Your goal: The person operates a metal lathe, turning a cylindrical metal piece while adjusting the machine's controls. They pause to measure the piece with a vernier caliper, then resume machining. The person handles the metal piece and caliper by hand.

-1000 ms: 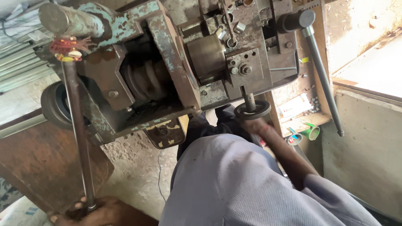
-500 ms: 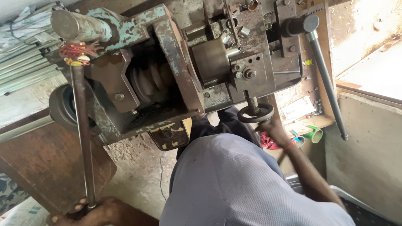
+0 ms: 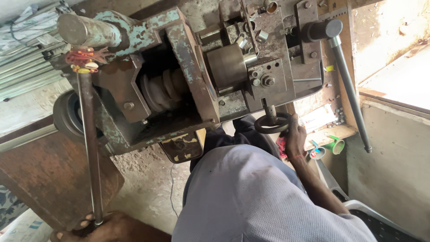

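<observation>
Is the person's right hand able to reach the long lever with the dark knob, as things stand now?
Probably yes. The right hand rests on the small handwheel, and the long lever hangs just beside it with nothing visible between them.

Left hand (image 3: 96, 227) cut off by the bottom edge.
</observation>
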